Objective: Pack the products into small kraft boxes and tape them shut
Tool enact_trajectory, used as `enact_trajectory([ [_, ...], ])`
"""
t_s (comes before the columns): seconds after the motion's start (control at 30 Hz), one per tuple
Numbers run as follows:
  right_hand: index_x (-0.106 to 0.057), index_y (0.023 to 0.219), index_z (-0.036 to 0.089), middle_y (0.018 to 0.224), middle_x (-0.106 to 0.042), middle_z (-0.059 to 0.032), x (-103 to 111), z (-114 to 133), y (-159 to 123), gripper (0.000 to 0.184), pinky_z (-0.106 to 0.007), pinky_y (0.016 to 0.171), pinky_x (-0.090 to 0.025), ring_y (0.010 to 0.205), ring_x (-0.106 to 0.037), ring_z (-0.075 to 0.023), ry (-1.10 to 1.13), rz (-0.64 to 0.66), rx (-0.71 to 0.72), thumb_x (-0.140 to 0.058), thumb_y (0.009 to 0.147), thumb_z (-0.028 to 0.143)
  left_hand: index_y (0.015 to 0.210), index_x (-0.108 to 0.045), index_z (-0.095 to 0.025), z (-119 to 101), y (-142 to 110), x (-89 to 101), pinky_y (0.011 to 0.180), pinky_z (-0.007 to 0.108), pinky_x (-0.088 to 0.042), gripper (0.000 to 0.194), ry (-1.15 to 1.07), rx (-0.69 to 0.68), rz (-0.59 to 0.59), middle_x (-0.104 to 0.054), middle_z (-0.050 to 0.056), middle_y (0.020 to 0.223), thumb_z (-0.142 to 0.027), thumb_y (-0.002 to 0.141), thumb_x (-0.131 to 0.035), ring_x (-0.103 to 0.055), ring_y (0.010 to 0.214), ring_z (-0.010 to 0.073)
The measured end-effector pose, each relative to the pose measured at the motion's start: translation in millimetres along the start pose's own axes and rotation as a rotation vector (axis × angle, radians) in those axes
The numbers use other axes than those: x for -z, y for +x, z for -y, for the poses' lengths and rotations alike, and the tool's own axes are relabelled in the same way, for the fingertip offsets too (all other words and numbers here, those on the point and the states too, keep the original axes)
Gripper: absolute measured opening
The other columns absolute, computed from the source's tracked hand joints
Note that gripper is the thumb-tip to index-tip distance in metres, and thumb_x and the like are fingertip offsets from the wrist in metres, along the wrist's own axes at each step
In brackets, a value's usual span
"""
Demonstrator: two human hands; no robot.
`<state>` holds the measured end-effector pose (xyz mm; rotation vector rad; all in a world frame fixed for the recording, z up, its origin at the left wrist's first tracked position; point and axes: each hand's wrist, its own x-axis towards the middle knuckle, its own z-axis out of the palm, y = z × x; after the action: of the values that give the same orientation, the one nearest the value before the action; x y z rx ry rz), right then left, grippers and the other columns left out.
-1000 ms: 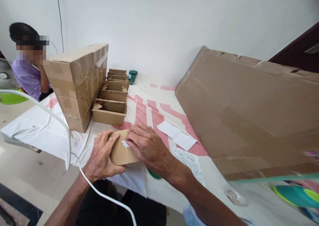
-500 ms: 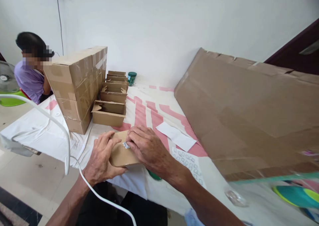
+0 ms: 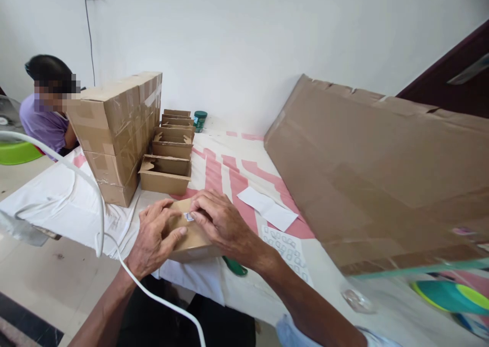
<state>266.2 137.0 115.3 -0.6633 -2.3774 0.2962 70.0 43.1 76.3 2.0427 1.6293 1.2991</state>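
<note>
A small closed brown cardboard box (image 3: pixel 193 242) lies on the cloth-covered table near its front edge. My left hand (image 3: pixel 153 235) grips its left side, fingers curled over the top. My right hand (image 3: pixel 219 222) rests on the box top, fingertips pressing a small white sticker (image 3: pixel 189 216) onto the cardboard. Beside my right wrist lies a white sheet of small stickers (image 3: pixel 288 247), and beyond it a blank white backing strip (image 3: pixel 267 208).
A row of open small cardboard boxes (image 3: pixel 166 174) runs back along a tall taped stack of cartons (image 3: pixel 114 133). A large flat cardboard sheet (image 3: pixel 374 174) leans at the right. A green-lidded jar (image 3: pixel 199 120), a white cable (image 3: pixel 99 209) and a seated person in purple (image 3: pixel 48 123) are at the left.
My left hand's fingers have slid further onto the box top toward the sticker. The box has turned a little, and the view has shifted slightly.
</note>
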Motion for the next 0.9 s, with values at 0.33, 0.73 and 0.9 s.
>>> enact_trajectory([
  [0.33,-0.058,0.089,0.023,0.095,-0.070,-0.0040,-2.4,0.5,3.6,0.015,-0.039,0.089,-0.045,0.094,-0.064,-0.0222,0.104,0.024,-0.024,-0.053,0.102,0.017,0.096,-0.077,-0.022,-1.8,19.0,-1.0,0.111,0.046,-0.053,0.019,-0.349,0.055,-0.054,-0.077,0.013,0.128,-0.038,0.100,-0.069,-0.073,0.121,0.0285],
  [0.73,-0.062,0.093,0.024,0.101,-0.075,-0.0055,-3.4,6.6,5.5,0.017,-0.041,0.095,-0.048,0.100,-0.068,-0.0227,0.149,0.013,-0.025,-0.051,0.105,0.017,0.081,-0.070,-0.020,-4.2,22.8,-0.2,0.109,0.045,-0.053,0.028,-0.422,0.134,-0.065,-0.077,0.012,0.120,-0.040,0.100,-0.065,-0.072,0.113,0.0268],
  [0.9,-0.063,0.093,0.024,0.102,-0.077,-0.0058,-4.7,10.3,5.5,0.018,-0.042,0.095,-0.047,0.101,-0.068,-0.0234,0.142,-0.002,-0.009,-0.052,0.105,0.018,0.081,-0.069,-0.020,-0.6,22.6,-0.3,0.110,0.046,-0.051,0.028,-0.473,0.179,-0.072,-0.076,0.012,0.118,-0.041,0.099,-0.065,-0.071,0.114,0.0271],
])
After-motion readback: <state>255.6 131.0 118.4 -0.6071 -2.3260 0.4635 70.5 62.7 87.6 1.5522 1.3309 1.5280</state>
